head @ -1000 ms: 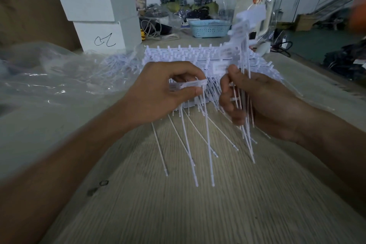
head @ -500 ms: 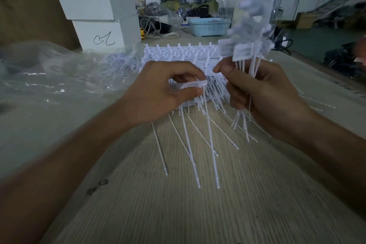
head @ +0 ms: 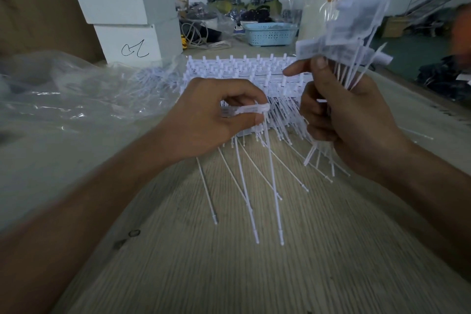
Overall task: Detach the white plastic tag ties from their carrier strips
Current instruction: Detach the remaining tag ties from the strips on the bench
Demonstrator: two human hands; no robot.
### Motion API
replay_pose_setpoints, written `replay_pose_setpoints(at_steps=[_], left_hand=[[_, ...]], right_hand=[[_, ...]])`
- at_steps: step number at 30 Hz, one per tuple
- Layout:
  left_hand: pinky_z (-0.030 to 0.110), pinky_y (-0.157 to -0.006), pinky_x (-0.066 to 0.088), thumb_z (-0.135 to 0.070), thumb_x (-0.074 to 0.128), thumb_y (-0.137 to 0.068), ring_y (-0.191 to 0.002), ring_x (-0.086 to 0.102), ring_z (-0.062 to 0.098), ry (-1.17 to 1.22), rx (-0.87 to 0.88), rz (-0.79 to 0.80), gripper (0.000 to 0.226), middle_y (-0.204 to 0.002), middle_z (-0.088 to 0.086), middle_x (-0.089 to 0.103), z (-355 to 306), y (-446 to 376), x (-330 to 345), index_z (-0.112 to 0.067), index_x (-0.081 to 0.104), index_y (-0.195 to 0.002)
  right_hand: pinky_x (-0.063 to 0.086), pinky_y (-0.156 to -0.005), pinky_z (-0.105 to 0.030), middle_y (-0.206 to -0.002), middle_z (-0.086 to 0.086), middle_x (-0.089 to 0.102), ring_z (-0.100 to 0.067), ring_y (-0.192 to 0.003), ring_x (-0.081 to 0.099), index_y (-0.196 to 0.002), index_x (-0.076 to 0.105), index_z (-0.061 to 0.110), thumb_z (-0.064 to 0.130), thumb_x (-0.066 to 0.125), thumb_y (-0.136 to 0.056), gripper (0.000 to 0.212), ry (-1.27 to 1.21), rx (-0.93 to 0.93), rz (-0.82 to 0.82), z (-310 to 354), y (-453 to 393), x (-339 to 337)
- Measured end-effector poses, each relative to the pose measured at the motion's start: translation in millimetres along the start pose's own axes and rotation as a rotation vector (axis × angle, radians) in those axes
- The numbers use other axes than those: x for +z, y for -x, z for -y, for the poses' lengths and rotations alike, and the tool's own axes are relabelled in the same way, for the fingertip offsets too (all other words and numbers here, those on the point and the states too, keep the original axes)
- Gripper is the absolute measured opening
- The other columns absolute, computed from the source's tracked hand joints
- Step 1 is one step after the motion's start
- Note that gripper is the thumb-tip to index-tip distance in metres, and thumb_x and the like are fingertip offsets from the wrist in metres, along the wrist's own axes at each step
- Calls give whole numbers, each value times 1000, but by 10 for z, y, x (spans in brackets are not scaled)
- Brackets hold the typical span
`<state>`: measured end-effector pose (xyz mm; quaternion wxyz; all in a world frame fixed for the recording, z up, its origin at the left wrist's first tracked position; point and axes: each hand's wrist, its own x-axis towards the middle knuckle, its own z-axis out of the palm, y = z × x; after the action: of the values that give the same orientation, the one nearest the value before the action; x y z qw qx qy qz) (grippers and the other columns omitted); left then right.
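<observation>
Above the desk (head: 229, 275), the left hand (head: 216, 120) pinches a carrier strip (head: 251, 109) and the right hand (head: 349, 120) grips loose tag ties (head: 354, 33), seemingly light, springy stems best held near their heads.

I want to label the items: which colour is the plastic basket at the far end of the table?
Light blue basket, with small holes in its wall; the head view shows it.

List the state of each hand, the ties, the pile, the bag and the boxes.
Left hand: pinches a carrier strip, ties hanging down.
Right hand: grips a bundle of ties, tag ends up, blurred.
Pile of strips: lies on the table, behind the hands.
Plastic bag: crumpled, some ties inside.
White boxes: stacked, closed.
</observation>
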<state>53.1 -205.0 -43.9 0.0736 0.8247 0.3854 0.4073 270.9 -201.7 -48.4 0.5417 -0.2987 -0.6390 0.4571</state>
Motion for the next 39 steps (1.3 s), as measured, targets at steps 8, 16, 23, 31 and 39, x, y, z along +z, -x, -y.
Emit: replay_pose_setpoints(at_steps=[8,16,23,31,39], left_hand=[[16,-87,51,-16,79,-84,-93,68,0,2,-16,20,21,-98,-9,75,-7,-4,3,-18,76,-104],[15,-85,50,-16,79,-84,-92,67,-1,7,-9,20,21,-98,-10,74,-8,2,-10,-16,75,-104],[20,-85,53,-16,80,-84,-92,69,1,7,-7,25,21,-97,-8,75,-14,10,5,-16,76,-104],[12,-81,50,-15,82,-81,-89,68,-2,16,6,17,21,-95,-9,75,-16,12,35,-17,76,-101],[21,-81,54,-16,81,-82,-88,70,2,25,0,34,20,-95,-9,75,-59,27,67,-17,77,-101]], right_hand=[[27,-41,-19,-51,6,22,-12,-43,21,-85,74,9,22,55,-103,28,29,103,-89,-75,-17,30],[27,-42,-20,-60,-5,28,-15,-45,22,-89,64,9,40,41,-107,43,-56,82,-46,14,-32,-13],[44,-44,-29,-59,-17,48,-23,-42,42,-92,69,8,50,34,-107,56,54,37,69,-14,-13,-14],[42,-45,-28,-60,-14,44,-21,-45,40,-83,70,2,40,38,-107,55,87,55,29,-99,1,8],[53,-63,-32,-78,-20,68,-27,-64,64,-78,74,5,48,35,-106,64,148,131,46,-82,-1,-59]])
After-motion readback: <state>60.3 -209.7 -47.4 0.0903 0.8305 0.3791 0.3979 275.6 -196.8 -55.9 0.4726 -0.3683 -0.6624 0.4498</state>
